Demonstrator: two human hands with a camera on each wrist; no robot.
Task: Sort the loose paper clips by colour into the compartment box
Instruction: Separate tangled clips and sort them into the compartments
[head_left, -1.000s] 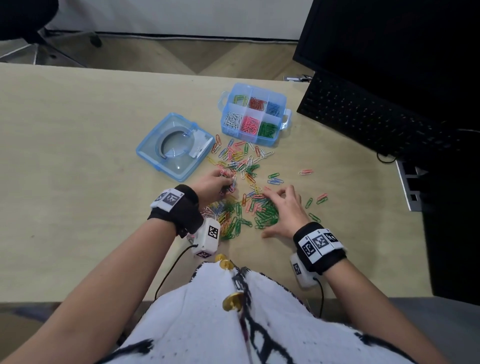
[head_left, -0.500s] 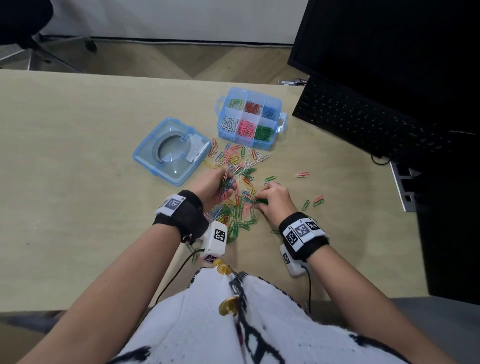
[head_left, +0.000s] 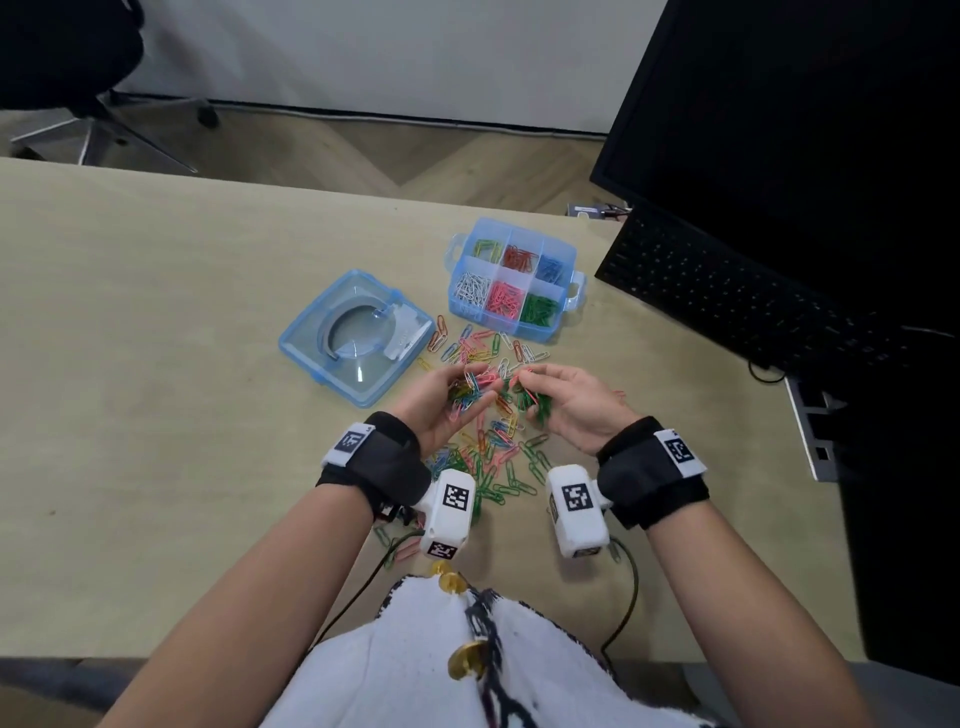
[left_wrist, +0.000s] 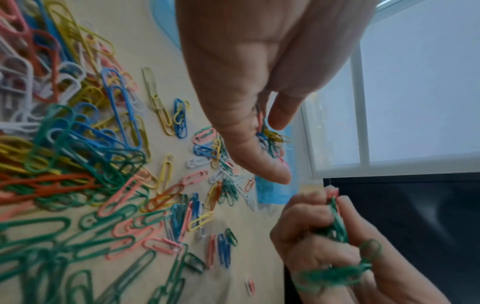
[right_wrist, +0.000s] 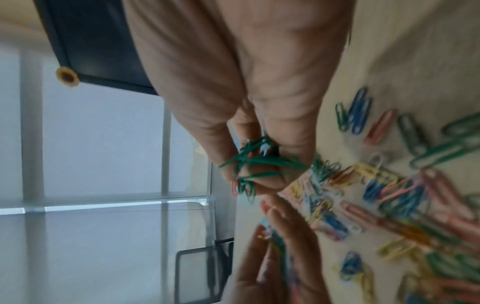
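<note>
Your right hand (right_wrist: 249, 127) blurs in its wrist view; the green clips (right_wrist: 249, 164) perhaps hide a red one.

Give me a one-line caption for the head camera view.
Right hand grips green clips, left hand cups mixed clips, near the compartment box.

Loose paper clips (head_left: 488, 415) in green, pink, blue, yellow, orange and white, spread flat over the table in a mixed heap just near of the box. A green bunch (head_left: 535, 402) lifted above the heap at its right side, a mixed handful (head_left: 465, 389) lifted at its left. Compartment box (head_left: 569, 254) of clear blue plastic, open, upright, far from the heap and a little right; six compartments, with white, pink and green clips in the near row.
</note>
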